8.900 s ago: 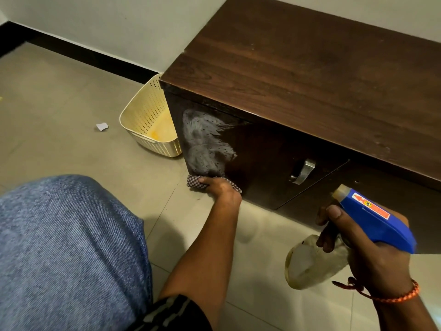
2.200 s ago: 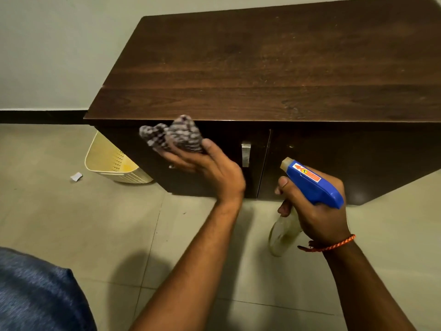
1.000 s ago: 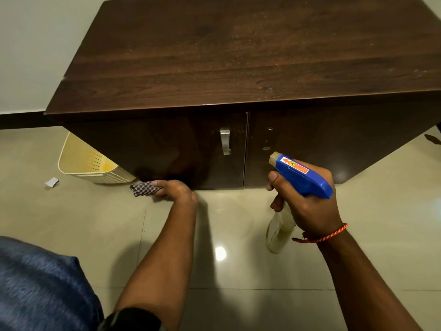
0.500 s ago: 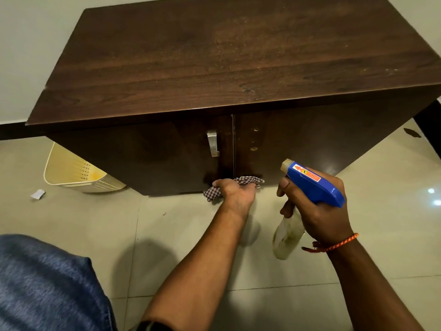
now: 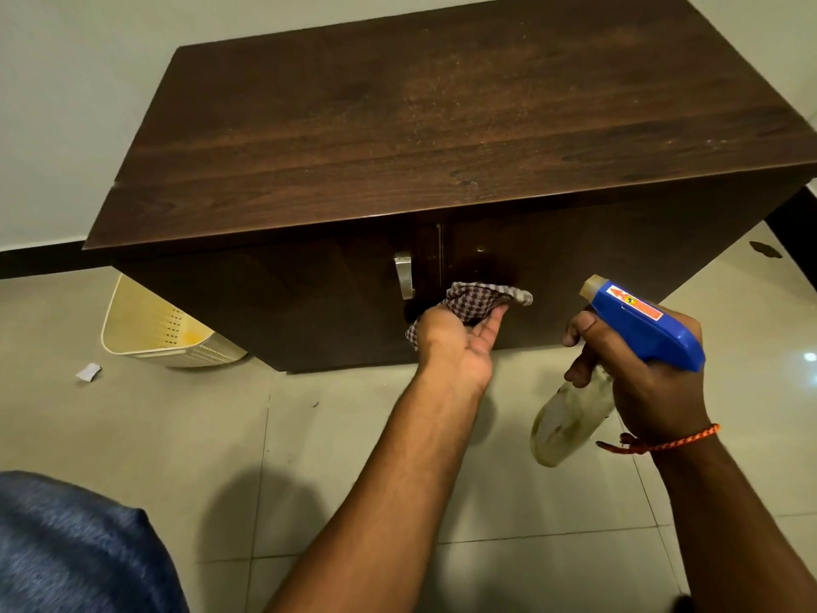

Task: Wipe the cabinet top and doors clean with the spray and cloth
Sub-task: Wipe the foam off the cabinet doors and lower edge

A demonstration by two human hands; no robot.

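Head view shows your left hand [image 5: 455, 342] gripping the checked cloth [image 5: 479, 300] against the cabinet doors [image 5: 309, 298], just right of the metal handle [image 5: 404, 274]; your right hand [image 5: 641, 382] is closed around the spray bottle [image 5: 619, 347], held near you, clear of the doors; you look to be on the door-wiping step; next, the right door likely needs rubbing; the cabinet top [image 5: 442, 126] looks dusty; a yellow basket [image 5: 154, 329] sits left on the tiled floor [image 5: 177, 435].

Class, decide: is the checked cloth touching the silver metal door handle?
Apart. In the head view, dark door shows between the checked cloth and the silver handle.
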